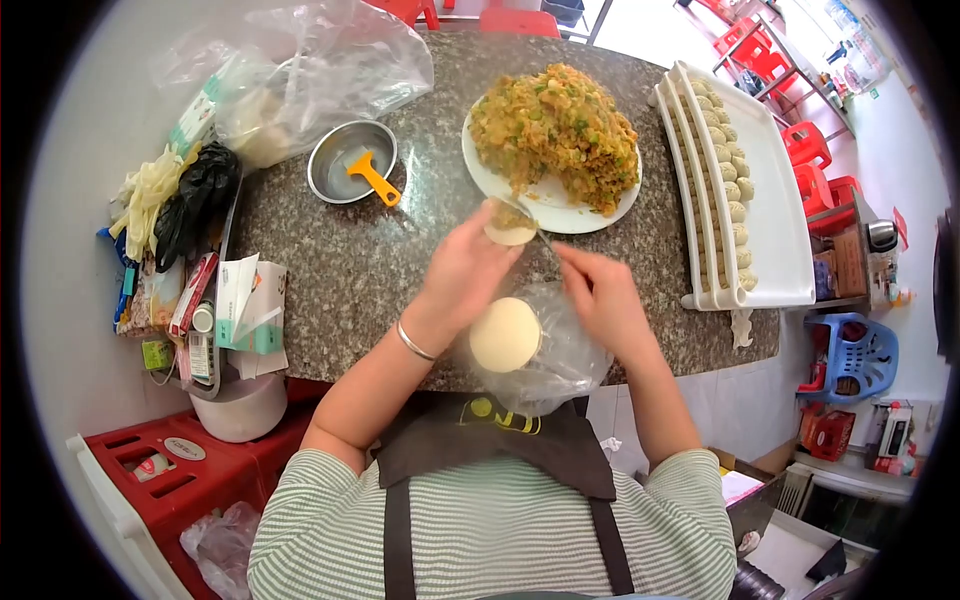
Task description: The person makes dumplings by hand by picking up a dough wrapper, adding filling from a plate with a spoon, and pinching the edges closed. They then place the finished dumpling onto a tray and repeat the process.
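Note:
My left hand (465, 272) holds a round dumpling wrapper (511, 236) near the front edge of the filling plate. Some filling lies on the wrapper's upper part. My right hand (606, 298) grips a thin metal utensil (545, 240), its tip at the wrapper; the shape of that tip cannot be made out. Just beyond, a white oval plate (552, 212) carries a large heap of chopped orange-green filling (555, 125). Between my forearms, a stack of pale round wrappers (505, 335) rests on a clear plastic bag (562, 375).
Stacked white trays (778, 215) with rows of finished dumplings (738, 212) stand at the right. A metal bowl (330, 160) with a yellow-handled peeler (374, 178) sits at upper left, near a large plastic bag (340, 75). Gloves (152, 200) and boxes (250, 305) crowd the left edge.

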`<state>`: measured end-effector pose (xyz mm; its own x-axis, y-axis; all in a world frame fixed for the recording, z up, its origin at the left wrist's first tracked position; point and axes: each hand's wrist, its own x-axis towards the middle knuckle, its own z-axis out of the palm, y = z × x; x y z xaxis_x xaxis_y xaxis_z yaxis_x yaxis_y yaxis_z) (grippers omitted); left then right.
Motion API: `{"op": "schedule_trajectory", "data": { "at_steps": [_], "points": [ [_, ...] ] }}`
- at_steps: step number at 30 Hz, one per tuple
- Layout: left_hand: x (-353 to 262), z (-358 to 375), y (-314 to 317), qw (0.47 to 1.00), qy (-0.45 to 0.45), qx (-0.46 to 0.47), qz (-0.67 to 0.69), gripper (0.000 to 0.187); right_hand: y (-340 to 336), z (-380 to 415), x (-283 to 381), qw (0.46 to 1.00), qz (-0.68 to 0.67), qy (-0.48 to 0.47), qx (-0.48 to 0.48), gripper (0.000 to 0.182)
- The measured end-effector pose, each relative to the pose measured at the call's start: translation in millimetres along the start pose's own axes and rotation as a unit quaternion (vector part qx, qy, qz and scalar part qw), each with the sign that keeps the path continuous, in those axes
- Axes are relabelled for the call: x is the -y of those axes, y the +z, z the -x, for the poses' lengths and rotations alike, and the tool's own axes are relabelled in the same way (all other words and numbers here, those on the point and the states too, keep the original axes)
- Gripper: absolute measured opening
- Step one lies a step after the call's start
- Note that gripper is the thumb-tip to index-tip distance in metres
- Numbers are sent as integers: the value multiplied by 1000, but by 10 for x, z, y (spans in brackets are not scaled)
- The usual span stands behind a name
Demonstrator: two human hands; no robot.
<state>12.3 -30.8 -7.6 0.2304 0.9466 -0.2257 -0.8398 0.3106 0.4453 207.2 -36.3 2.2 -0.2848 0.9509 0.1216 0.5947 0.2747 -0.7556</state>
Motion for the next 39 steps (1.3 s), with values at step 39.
{"op": "schedule_trajectory", "data": {
  "at_steps": [39],
  "points": [
    [-358,-97,-18,985,1,33,-167,39,-350,-18,3,995,-98,-8,-6,26]
  ]
}}
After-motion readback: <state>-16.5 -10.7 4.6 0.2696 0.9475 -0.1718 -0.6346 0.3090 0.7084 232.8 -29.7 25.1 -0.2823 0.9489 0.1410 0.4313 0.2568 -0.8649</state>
